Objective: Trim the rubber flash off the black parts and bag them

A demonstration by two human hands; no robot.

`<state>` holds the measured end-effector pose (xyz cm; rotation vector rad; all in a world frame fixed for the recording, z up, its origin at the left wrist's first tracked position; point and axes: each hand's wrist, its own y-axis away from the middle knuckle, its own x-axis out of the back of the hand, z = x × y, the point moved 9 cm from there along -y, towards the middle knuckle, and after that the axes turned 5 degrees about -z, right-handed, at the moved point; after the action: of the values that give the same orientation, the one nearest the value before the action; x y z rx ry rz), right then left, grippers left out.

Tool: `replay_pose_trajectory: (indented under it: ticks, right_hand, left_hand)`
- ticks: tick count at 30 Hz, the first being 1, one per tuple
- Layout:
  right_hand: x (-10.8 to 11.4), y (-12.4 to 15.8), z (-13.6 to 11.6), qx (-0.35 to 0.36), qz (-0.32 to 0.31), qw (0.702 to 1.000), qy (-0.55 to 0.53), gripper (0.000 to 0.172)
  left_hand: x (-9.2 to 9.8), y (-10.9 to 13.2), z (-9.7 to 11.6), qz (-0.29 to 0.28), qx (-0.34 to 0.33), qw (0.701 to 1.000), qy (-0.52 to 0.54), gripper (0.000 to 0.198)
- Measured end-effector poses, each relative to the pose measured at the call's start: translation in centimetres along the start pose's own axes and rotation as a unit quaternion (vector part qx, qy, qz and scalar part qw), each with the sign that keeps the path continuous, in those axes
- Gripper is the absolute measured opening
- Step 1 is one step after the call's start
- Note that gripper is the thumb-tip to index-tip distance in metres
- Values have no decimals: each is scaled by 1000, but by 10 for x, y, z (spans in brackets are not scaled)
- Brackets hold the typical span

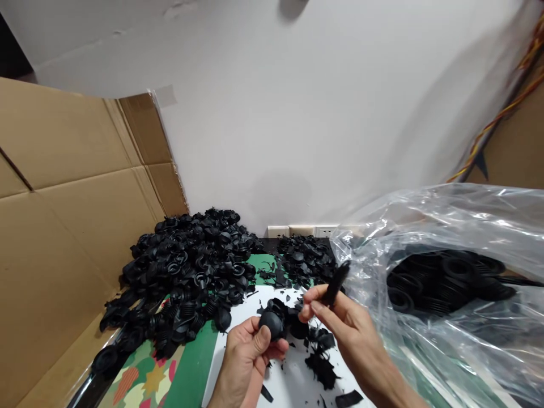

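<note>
My left hand (249, 356) is closed around a black rubber bellows part (272, 321), held low over a white sheet (293, 385). Just to its right, my right hand (335, 317) pinches a slim black tool (335, 281) that sticks up and to the right, its lower end close to the part. Black rubber trimmings (322, 365) lie on the sheet under both hands.
A big heap of black rubber parts (187, 272) lies to the left, a smaller heap of scraps (308, 258) behind. A clear plastic bag (446, 272) holding more black parts fills the right. Cardboard (63, 215) walls the left; a white wall with sockets (301, 230) stands behind.
</note>
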<state>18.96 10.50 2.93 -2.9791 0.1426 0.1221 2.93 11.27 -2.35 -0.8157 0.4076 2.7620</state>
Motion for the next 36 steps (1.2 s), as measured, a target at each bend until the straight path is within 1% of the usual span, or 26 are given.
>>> replay_pose_trajectory:
  ticks: [3, 6, 10, 12, 15, 16, 18, 21, 24, 27, 32, 36]
  right_hand:
    - [-7, 4, 6, 4, 13, 1000, 20, 17]
    - [-12, 7, 12, 6, 33, 998, 60, 22]
    - [-21, 11, 22, -13, 26, 998, 48, 20]
    - [-19, 13, 20, 6, 44, 998, 48, 18]
    - [-14, 15, 13, 47, 82, 994, 61, 17]
    - [-15, 15, 12, 53, 81, 993, 71, 17]
    - [-20, 14, 11, 55, 51, 992, 98, 19]
    - [-29, 14, 7, 68, 3, 988, 136, 22]
    - [-34, 17, -4, 113, -5, 980, 166, 24]
    - [-39, 17, -11, 141, -23, 966, 217, 23]
    - [-47, 12, -11, 129, -80, 933, 325, 22]
    - [-56, 7, -16, 112, -135, 891, 418, 18]
  left_hand:
    - [3, 0, 1, 9, -8, 1000, -1, 24]
    - [6, 0, 3, 15, -20, 1000, -14, 24]
    - [6, 0, 5, 12, -37, 999, -28, 25]
    - [6, 0, 5, 18, -42, 998, -33, 27]
    - [11, 0, 5, 41, -57, 996, -51, 30]
    - [13, 0, 6, 49, -63, 995, -60, 31]
    - [17, 0, 5, 62, -71, 992, -81, 34]
    - [19, -1, 5, 65, -80, 988, -111, 36]
    - [19, -1, 8, 68, -96, 983, -138, 35]
    - [21, -2, 8, 77, -91, 981, -154, 32]
    - [19, -3, 8, 58, -103, 977, -179, 21]
    - [15, 2, 15, 72, -123, 963, -230, 15]
